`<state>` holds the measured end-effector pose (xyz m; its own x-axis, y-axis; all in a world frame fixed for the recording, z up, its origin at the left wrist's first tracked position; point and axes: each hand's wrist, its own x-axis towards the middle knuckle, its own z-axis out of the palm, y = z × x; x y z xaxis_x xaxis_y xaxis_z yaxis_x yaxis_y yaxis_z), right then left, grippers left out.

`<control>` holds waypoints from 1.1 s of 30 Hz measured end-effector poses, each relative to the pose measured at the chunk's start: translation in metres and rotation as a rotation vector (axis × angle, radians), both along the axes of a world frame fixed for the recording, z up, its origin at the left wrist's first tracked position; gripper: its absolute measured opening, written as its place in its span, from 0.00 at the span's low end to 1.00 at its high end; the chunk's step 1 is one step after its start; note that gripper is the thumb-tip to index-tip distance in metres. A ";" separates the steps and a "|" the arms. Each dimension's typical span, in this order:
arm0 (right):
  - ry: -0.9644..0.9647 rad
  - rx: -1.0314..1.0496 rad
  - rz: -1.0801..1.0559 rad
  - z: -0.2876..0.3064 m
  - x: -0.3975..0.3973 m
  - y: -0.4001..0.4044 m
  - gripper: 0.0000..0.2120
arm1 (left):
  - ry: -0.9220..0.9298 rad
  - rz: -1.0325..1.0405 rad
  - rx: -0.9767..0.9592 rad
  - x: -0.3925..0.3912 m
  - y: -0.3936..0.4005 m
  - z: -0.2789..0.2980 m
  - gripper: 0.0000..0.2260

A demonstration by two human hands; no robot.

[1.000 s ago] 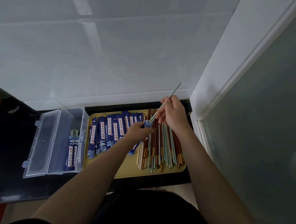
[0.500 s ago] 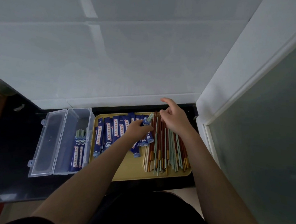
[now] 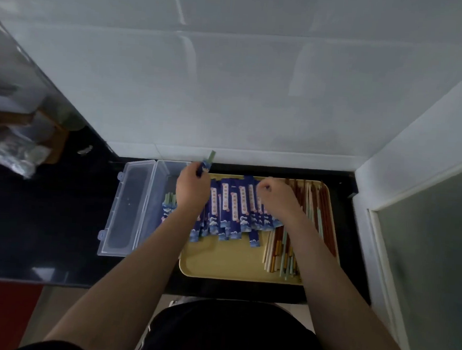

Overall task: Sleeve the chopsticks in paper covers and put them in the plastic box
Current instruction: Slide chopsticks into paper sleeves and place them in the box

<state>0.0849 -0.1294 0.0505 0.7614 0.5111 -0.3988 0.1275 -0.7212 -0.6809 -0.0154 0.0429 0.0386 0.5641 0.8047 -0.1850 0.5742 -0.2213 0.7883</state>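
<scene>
Fingers of left hand (image 3: 192, 190) grip a sleeved chopstick pair (image 3: 207, 163); right hand (image 3: 276, 195) fingers curl over paper covers (image 3: 235, 208).

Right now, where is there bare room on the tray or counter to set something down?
The yellow tray is bare along its near edge, below the blue paper covers and left of the loose chopsticks. The black counter left of the plastic box is open. The tray's far half is crowded under both hands.
</scene>
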 end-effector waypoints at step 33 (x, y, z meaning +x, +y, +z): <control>0.167 0.189 -0.289 -0.019 -0.032 0.009 0.04 | 0.118 -0.763 0.607 -0.006 -0.005 0.003 0.27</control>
<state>0.0527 -0.1203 0.0315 0.8177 0.3606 -0.4488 -0.1867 -0.5713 -0.7992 -0.0217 0.0374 0.0418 0.9766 0.2090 0.0507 0.1767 -0.9141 0.3651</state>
